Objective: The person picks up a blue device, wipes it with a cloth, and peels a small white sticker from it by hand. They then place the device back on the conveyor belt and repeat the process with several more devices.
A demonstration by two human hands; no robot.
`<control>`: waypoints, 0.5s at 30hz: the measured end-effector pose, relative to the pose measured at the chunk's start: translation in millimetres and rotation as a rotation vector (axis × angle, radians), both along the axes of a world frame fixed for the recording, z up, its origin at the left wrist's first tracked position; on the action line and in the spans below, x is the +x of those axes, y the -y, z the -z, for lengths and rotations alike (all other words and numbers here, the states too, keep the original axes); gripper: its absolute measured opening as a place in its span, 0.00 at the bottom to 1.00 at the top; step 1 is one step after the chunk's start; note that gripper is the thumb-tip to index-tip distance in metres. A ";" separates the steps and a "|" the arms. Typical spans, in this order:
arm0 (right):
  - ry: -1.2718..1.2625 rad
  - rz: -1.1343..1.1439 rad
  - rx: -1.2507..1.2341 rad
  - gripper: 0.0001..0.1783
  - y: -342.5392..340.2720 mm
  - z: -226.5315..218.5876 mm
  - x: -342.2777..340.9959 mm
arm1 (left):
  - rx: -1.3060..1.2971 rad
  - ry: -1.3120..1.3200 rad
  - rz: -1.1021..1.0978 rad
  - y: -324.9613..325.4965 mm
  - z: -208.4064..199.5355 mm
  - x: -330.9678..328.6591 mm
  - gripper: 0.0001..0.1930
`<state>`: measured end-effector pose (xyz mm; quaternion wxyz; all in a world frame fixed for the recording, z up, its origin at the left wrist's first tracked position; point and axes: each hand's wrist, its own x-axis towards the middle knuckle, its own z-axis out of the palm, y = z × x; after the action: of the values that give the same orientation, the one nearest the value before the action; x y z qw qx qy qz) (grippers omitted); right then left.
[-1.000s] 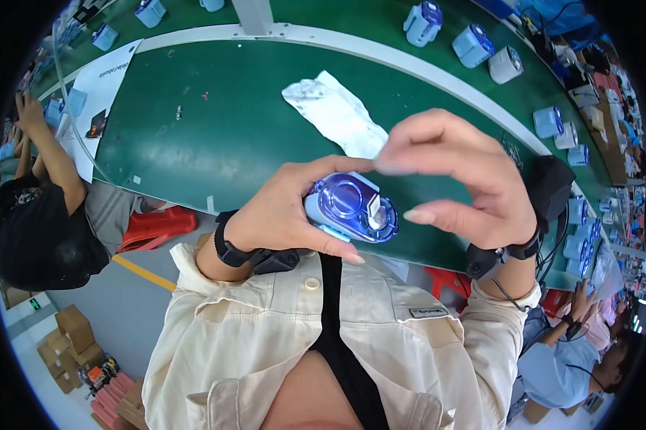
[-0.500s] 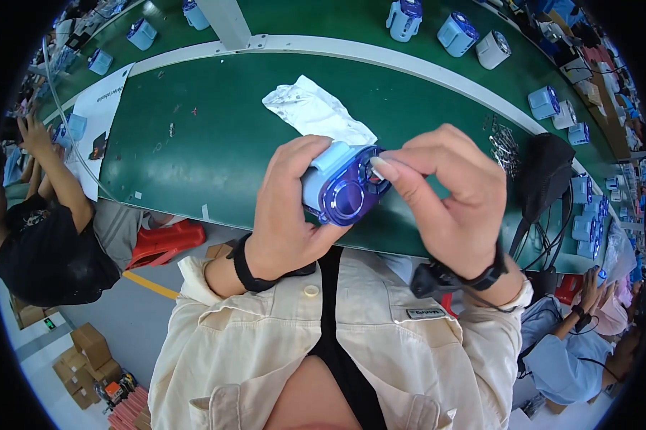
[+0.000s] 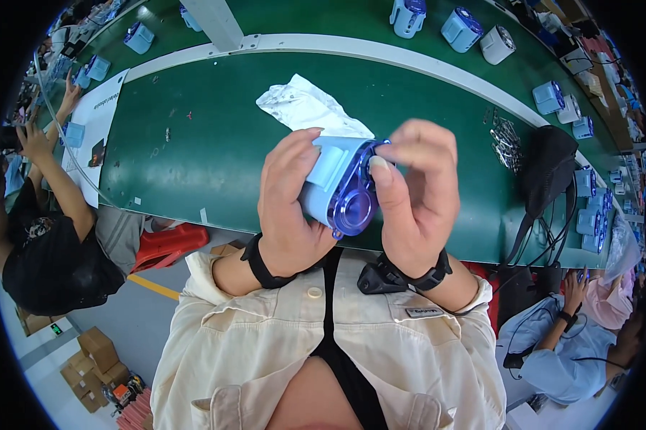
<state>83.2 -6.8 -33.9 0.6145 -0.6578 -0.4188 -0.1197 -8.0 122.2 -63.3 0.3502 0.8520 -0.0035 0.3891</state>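
In the head view, the left hand point(image 3: 287, 208) curls its fingers point(image 3: 283, 168) around a light-blue device point(image 3: 327, 175) above the tabletop point(image 3: 208, 143), while the right hand point(image 3: 419, 208), partly closed, meets its purple face point(image 3: 353, 204), any grip there impossible to tell.

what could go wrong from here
The light-blue device might slip, since only the left hand wraps its body above the green table. The right hand, its thumb at the translucent blue cover, could smudge it. The black cables near the table's edge might snag an arm.
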 end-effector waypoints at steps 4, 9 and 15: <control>-0.544 -0.389 0.216 0.16 -9.8 -3.4 -3.1 | -0.068 0.135 0.085 2.5 11.1 3.8 0.41; -0.707 -0.679 0.075 0.17 0.8 -2.0 5.7 | -0.090 0.128 0.065 5.5 12.1 0.0 0.41; -0.447 -0.607 -0.039 0.16 7.0 1.1 13.7 | 0.050 -0.103 0.192 -10.7 -15.9 -6.7 0.43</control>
<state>96.9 -13.8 -35.0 0.6855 -0.5252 -0.4525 0.2224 -14.6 132.9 -47.4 0.3641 0.8752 -0.0766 0.3093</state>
